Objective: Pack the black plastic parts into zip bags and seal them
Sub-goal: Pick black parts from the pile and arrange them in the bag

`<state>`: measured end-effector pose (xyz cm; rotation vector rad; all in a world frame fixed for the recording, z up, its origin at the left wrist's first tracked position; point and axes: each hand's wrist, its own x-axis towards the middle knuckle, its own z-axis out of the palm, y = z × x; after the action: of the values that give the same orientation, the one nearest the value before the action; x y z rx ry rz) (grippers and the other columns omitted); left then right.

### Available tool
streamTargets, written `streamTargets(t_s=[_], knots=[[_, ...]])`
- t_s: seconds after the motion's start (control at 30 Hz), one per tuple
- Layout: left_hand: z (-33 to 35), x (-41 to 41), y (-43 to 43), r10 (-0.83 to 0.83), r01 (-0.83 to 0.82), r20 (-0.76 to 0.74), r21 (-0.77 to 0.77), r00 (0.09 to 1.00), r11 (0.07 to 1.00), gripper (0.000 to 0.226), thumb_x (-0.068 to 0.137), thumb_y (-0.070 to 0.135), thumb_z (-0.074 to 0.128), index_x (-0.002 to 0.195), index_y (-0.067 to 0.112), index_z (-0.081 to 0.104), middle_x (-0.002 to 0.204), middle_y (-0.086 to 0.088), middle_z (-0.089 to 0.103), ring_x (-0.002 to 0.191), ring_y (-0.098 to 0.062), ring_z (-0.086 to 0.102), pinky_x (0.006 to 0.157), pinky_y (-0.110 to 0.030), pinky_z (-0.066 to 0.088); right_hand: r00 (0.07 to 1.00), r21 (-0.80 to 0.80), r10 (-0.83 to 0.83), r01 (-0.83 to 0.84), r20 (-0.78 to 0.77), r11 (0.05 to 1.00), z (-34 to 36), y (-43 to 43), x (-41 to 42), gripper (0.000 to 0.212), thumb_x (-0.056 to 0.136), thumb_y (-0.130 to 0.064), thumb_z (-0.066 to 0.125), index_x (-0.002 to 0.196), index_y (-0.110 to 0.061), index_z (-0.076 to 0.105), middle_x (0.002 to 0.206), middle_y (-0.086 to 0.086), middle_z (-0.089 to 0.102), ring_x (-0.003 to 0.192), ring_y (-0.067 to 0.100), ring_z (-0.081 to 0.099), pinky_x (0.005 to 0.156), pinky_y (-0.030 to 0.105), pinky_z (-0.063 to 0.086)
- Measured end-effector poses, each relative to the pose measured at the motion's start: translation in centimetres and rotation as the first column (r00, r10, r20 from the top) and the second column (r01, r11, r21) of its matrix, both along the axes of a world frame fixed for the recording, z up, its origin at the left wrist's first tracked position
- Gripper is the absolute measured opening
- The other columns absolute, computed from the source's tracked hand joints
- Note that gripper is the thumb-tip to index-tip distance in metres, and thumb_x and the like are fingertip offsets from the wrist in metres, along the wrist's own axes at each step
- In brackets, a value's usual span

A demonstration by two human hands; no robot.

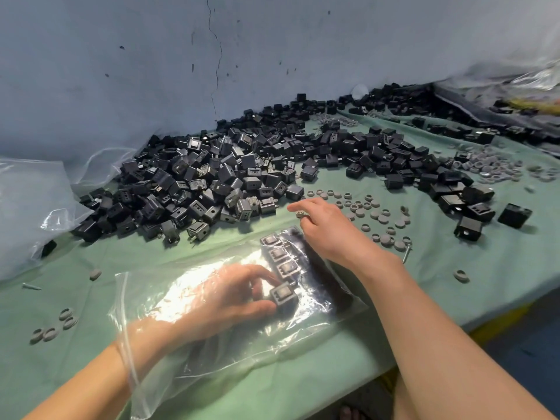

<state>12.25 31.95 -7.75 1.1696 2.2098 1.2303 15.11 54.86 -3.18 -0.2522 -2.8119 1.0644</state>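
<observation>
your left hand [230, 295] is inside the zip bag [242, 344], in past the wrist through the open mouth at the bag's 7 o'clock end. thumb and fingers are curled and pinch one black part [283, 297], recessed face up, at the hand's 3 o'clock. just beyond it, toward 12 o'clock, a row of three parts [277, 253] lies inside the bag, side by side and close together, running up to the bag's far end. the bag lies flat on the green cloth [454, 283], its film crumpled and glaring over your knuckles.

your right hand [327, 231] is outside the bag, over its far end, at 1 o'clock from the left hand. its fingers are bent, and forefinger and thumb seem to close on a small grey ring [300, 214] at their tips. the other fingers are tucked under, and what they touch cannot be told.

the pile of black parts [212, 177] spreads from 10 to 2 o'clock beyond the bag, up against the wall [121, 71]. loose grey rings [372, 212] are scattered at 2 o'clock of the right hand, with a few more at 9 o'clock of the left forearm. a screw [407, 253] lies just beside the right wrist at its 3 o'clock. a heap of clear plastic [27, 207] sits at the far 9 o'clock edge.
</observation>
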Motion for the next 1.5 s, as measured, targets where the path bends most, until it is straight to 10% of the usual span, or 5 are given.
streamTargets(t_s=[0.63, 0.77, 0.97, 1.33, 1.5], knots=[[3.8, 1.5, -4.3, 0.224, -0.238, -0.113, -0.132, 0.968, 0.962, 0.008, 0.088, 0.021, 0.071, 0.091, 0.028, 0.073, 0.101, 0.009, 0.075, 0.090, -0.011, 0.071, 0.084, -0.019, 0.055, 1.000, 0.012, 0.027, -0.027, -0.012, 1.000, -0.3, -0.2, 0.5, 0.042, 0.104, -0.018, 0.035, 0.143, -0.030, 0.047, 0.150, -0.006, 0.041, 0.141, 0.015, 0.031, 0.120, 0.042, 0.025], [4.5, 1.5, -8.3, 0.130, -0.140, -0.098, -0.108, 0.987, 0.984, 0.025, 0.090, 0.048, 0.067, 0.086, 0.024, 0.071, 0.081, -0.012, 0.070, 0.063, -0.023, 0.068, 0.056, -0.033, 0.057, 0.999, 0.034, 0.053, -0.053, 0.005, 0.998, -0.5, -0.8, 0.6, 0.042, 0.104, -0.017, 0.035, 0.142, -0.031, 0.048, 0.150, -0.007, 0.040, 0.142, 0.016, 0.029, 0.118, 0.039, 0.023], [4.7, 2.4, -12.5, 0.222, -0.203, -0.029, -0.532, 0.975, 0.822, 0.061, 0.067, 0.087, 0.060, 0.111, 0.045, 0.064, 0.113, 0.022, 0.068, 0.103, 0.001, 0.067, 0.093, -0.029, 0.053, 0.998, 0.058, 0.061, -0.061, 0.012, 0.996, -0.5, -1.3, 1.1, 0.041, 0.104, -0.018, 0.036, 0.142, -0.031, 0.048, 0.152, -0.008, 0.039, 0.143, 0.015, 0.029, 0.121, 0.041, 0.023], [4.4, 4.1, -7.6, 0.221, -0.129, 0.316, -0.287, 0.923, 0.949, 0.045, 0.090, 0.016, 0.070, 0.130, 0.009, 0.050, 0.113, -0.014, 0.067, 0.111, -0.020, 0.066, 0.104, -0.033, 0.049, 0.998, 0.051, 0.049, -0.051, 0.037, 0.997, -0.4, -1.0, 1.1, 0.040, 0.105, -0.019, 0.037, 0.142, -0.028, 0.049, 0.150, -0.006, 0.041, 0.141, 0.017, 0.030, 0.118, 0.039, 0.023], [5.1, 4.5, -4.7, 0.130, -0.123, -0.016, -0.445, 0.991, 0.887, 0.044, 0.091, 0.052, 0.060, 0.131, 0.040, 0.048, 0.140, 0.005, 0.053, 0.126, -0.002, 0.051, 0.109, -0.024, 0.040, 0.999, 0.036, 0.037, -0.038, 0.034, 0.999, -0.5, -0.8, 1.0, 0.041, 0.105, -0.018, 0.036, 0.142, -0.029, 0.048, 0.150, -0.006, 0.041, 0.142, 0.015, 0.031, 0.118, 0.038, 0.023]])
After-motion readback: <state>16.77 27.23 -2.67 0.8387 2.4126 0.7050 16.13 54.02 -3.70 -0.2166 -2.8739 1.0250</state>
